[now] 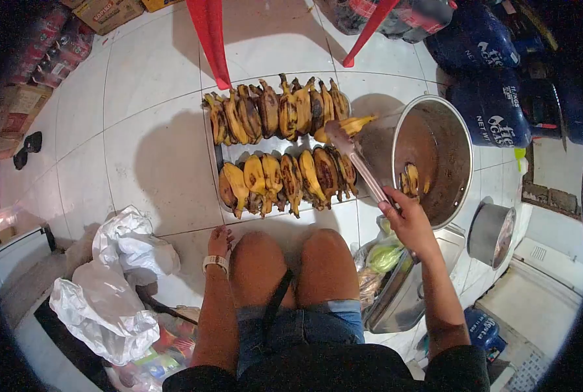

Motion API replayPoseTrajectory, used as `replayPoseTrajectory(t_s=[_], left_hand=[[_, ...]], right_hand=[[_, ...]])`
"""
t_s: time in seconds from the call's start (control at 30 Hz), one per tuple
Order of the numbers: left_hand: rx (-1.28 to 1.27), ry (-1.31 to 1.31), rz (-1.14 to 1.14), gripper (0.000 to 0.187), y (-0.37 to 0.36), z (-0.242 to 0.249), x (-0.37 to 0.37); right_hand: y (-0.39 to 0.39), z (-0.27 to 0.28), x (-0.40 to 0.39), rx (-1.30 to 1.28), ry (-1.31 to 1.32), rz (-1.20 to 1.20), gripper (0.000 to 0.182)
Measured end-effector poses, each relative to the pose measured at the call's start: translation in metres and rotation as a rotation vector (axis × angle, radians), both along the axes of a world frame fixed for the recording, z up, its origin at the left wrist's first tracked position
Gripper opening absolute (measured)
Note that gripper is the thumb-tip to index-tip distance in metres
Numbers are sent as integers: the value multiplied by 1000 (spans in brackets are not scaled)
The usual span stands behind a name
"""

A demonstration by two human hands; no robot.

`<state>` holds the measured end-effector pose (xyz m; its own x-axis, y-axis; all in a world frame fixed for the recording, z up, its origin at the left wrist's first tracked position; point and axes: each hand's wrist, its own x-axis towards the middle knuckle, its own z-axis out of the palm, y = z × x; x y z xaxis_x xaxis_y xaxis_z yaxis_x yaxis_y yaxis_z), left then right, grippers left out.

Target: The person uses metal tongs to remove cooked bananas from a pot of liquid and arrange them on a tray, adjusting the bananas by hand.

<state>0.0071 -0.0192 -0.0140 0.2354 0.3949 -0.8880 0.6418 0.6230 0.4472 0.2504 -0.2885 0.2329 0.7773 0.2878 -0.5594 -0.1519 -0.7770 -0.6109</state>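
Note:
My right hand (406, 219) is wrapped round a pair of tongs (363, 168). Between the tongs' far ends is a yellow banana (357, 124), held above the tray's right side. The metal tray (239, 151) bears two rows of cooked bananas, a back row (268, 114) and a front row (291, 181), their skins yellow and blackened. Right of the tray, a large metal pot (465, 163) leans with its mouth towards me; brown liquid and a few bananas (409, 179) show inside. My left hand (220, 240) hangs beside my left knee, fingers loosely apart, apparently holding nothing.
Red legs (208, 39) stand behind the tray. Blue gas cylinders (491, 111) line the right, near a smaller pot (491, 235). Beside my right knee lies another metal tray (402, 307) with bagged food (384, 256). White plastic bags (105, 300) sit at left.

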Motion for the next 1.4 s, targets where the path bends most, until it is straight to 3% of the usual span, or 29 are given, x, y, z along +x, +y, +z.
replayPoseTrajectory(t_s=[0.07,0.2,0.33,0.53,0.77,0.9,1.0,1.1,1.17,1.2,1.27,1.4], left_hand=[[9,1,-22,18,5,-8,-7],[-45,12,53,16,10,-2,-16],[30,-15,-11,15,14,-9,-17],[-21,-24,48,19,14,-9,-1],[-5,30,-39,21,12,-9,-1],[15,32,-35,20,13,-10,-3],[7,27,-13,20,14,-9,-2],[-4,52,-47,20,16,-16,-4],[-3,28,-58,21,15,-16,-3],[-3,7,-58,22,13,-16,-1],[-12,1,-88,22,14,-22,-1],[4,25,-122,22,7,-18,12]], right_hand=[[-5,-6,14,-176,-460,480,31],[12,17,42,-386,-429,634,30],[28,10,81,-466,-429,790,27],[52,-11,118,-507,-347,736,30],[47,-13,118,-475,-287,659,29],[42,6,109,-470,-268,677,30],[22,25,97,-392,-273,615,30],[-4,50,79,-364,-96,451,30],[-28,61,65,-136,132,236,28],[-41,64,57,-142,126,216,28],[-69,61,36,216,359,-111,29],[-89,46,-3,482,369,-465,30]])
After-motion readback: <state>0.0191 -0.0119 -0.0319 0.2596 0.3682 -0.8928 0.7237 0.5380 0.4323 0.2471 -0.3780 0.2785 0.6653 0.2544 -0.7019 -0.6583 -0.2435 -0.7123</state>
